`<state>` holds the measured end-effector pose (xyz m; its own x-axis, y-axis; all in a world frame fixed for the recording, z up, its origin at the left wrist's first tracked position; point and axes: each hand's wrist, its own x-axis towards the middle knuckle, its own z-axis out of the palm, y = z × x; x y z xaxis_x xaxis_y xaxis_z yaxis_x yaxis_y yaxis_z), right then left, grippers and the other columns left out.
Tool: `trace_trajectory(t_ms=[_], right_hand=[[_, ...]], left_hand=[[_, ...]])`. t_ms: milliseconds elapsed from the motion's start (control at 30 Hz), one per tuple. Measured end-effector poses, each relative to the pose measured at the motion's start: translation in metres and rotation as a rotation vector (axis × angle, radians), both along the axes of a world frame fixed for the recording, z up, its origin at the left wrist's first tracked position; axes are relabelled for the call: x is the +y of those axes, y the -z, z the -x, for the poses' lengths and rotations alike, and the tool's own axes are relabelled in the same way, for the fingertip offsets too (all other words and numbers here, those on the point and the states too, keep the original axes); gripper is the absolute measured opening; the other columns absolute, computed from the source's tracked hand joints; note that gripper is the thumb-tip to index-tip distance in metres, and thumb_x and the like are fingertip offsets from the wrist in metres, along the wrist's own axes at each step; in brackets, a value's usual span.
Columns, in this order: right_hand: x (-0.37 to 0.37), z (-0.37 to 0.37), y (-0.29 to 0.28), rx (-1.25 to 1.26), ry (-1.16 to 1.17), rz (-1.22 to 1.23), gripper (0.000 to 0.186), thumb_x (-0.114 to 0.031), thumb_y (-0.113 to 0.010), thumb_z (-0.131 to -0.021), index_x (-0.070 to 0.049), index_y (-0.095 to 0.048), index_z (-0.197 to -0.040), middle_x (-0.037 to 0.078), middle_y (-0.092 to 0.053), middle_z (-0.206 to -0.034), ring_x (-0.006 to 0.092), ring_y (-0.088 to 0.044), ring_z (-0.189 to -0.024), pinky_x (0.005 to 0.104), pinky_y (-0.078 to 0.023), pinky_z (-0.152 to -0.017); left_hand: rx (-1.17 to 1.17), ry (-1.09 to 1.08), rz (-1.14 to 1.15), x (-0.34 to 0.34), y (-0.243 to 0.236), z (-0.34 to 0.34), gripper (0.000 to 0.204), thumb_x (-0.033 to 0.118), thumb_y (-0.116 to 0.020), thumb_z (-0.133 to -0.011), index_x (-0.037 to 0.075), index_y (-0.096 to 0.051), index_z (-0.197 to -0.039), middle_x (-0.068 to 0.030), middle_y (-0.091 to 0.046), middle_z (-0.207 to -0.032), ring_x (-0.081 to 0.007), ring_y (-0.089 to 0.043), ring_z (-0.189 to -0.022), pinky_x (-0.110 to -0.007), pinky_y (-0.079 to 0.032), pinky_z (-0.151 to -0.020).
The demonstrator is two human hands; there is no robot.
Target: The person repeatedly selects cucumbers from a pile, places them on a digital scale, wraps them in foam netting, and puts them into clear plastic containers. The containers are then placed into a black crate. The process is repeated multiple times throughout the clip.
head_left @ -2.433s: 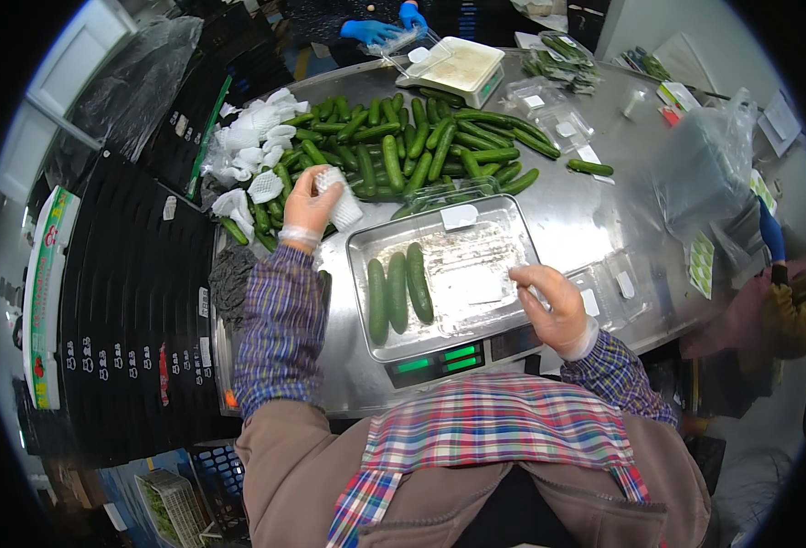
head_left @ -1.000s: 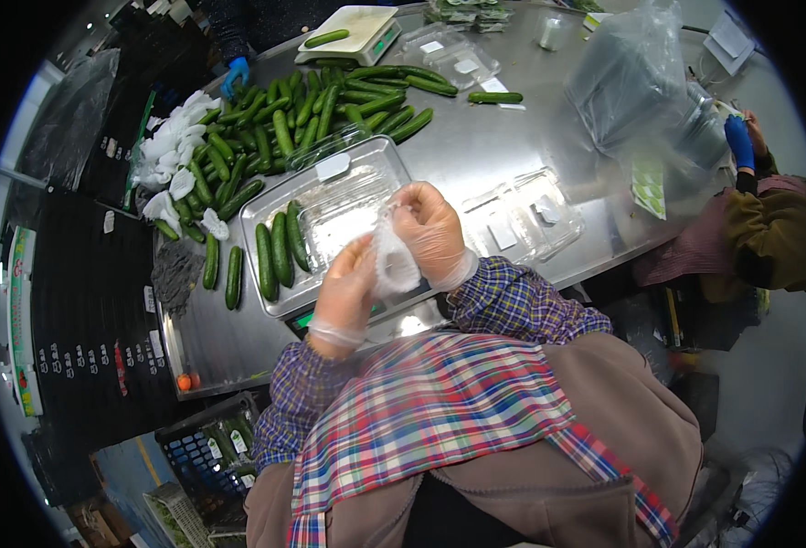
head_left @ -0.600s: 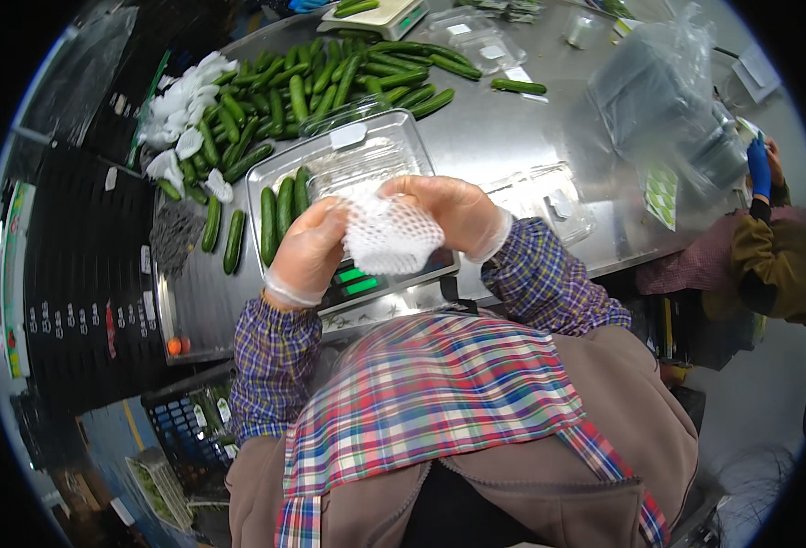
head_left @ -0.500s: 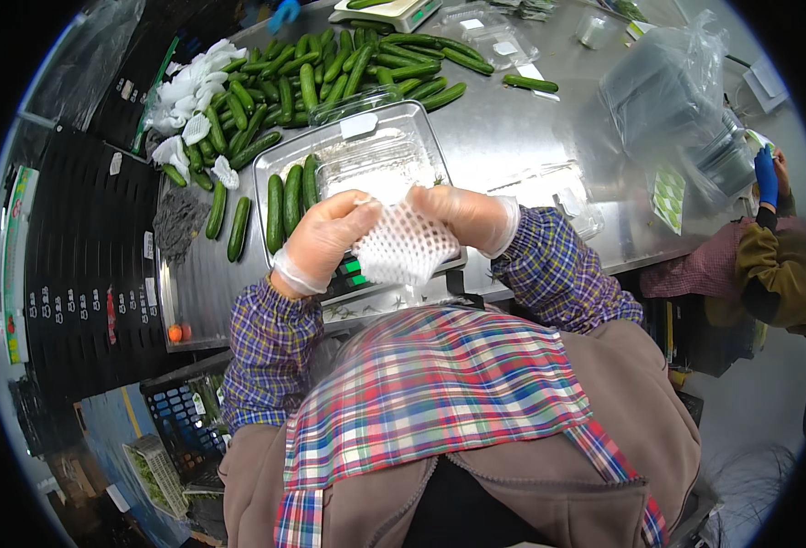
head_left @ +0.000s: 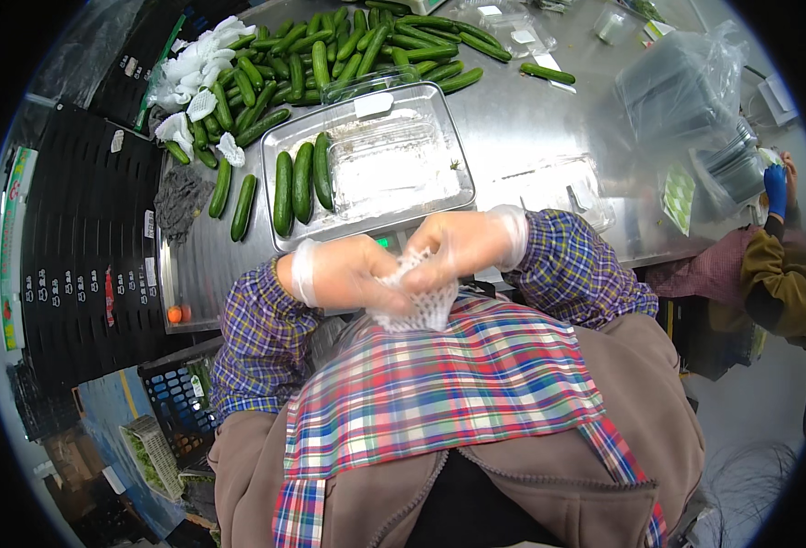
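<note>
A white foam net sleeve [head_left: 412, 309] is bunched between my two hands, close in front of my plaid apron. My left hand [head_left: 348, 272] and my right hand [head_left: 453, 248], both in clear thin gloves, are closed on it from either side; the fingertips are a little blurred. Just beyond my hands is a metal tray [head_left: 448, 137], with a clear plastic box [head_left: 394, 164] in it. Three cucumbers [head_left: 302, 183] lie side by side at the left of the tray. Part of a green-lit display [head_left: 384, 243] shows between my hands.
A large heap of cucumbers [head_left: 321, 64] fills the far left, beside piled white foam nets [head_left: 193, 71] and a dark grey cloth [head_left: 182, 205]. Bagged clear containers [head_left: 668, 91] stand at right. A co-worker's blue-gloved hand [head_left: 774, 187] is at the far right. Black crates [head_left: 83, 228] border the left.
Both hands have come down toward my apron with the foam net, which is now more bunched up. The display shows between them, and the tray is no longer partly covered by my hands.
</note>
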<state>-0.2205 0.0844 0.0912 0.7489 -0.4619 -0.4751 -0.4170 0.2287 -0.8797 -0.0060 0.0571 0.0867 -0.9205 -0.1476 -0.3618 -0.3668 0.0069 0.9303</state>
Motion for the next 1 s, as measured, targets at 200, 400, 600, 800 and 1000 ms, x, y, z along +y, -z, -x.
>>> trace_trajectory(t_ms=[200, 400, 600, 800, 1000], right_hand=[[0.018, 0.003, -0.016, -0.401, -0.022, -0.225, 0.026, -0.024, -0.07, -0.085, 0.002, -0.069, -0.091, 0.006, -0.068, -0.081, 0.0113, -0.063, -0.073, 0.0253, -0.05, -0.065], [0.006, -0.02, 0.03, -0.955, 0.03, -0.218, 0.022, -0.023, -0.066, -0.086, -0.002, -0.066, -0.083, 0.007, -0.066, -0.077, 0.0124, -0.061, -0.069, 0.027, -0.05, -0.061], [-0.007, 0.004, 0.025, -1.241, 0.912, -0.551, 0.035, -0.038, -0.049, -0.096, -0.005, -0.059, -0.094, 0.008, -0.063, -0.08, 0.0167, -0.062, -0.075, 0.0339, -0.053, -0.07], [-0.049, 0.02, 0.047, -0.313, 1.174, 0.486, 0.02, -0.023, -0.055, -0.092, -0.009, -0.059, -0.105, 0.007, -0.066, -0.086, 0.019, -0.064, -0.074, 0.0355, -0.053, -0.067], [-0.06, 0.014, 0.071, 0.722, 0.642, 1.223, 0.015, -0.009, -0.055, -0.08, -0.01, -0.066, -0.09, 0.01, -0.068, -0.083, 0.0264, -0.066, -0.077, 0.0405, -0.047, -0.069]], left_hand=[[0.626, 0.139, -0.381, 0.011, 0.015, 0.005, 0.016, 0.015, -0.074, -0.079, 0.001, -0.069, -0.085, -0.0071, -0.067, -0.081, -0.0203, -0.062, -0.076, -0.033, -0.048, -0.069], [1.335, 0.451, -0.479, 0.005, 0.033, 0.048, 0.024, 0.024, -0.06, -0.089, 0.004, -0.071, -0.082, -0.0071, -0.063, -0.076, -0.0189, -0.057, -0.073, -0.034, -0.045, -0.064], [1.089, -0.809, -0.736, -0.008, 0.044, 0.016, 0.034, 0.034, -0.048, -0.095, 0.011, -0.059, -0.117, -0.0032, -0.064, -0.104, -0.0238, -0.059, -0.101, -0.042, -0.048, -0.086], [0.301, -1.426, 0.36, -0.052, 0.081, -0.002, 0.031, 0.021, -0.064, -0.088, -0.003, -0.061, -0.107, -0.0043, -0.064, -0.092, -0.0167, -0.061, -0.079, -0.026, -0.049, -0.071], [-0.445, -0.96, 1.482, -0.057, 0.088, 0.024, 0.062, 0.034, -0.07, -0.077, 0.012, -0.049, -0.131, -0.0102, -0.065, -0.07, -0.027, -0.063, -0.068, -0.04, -0.049, -0.065]])
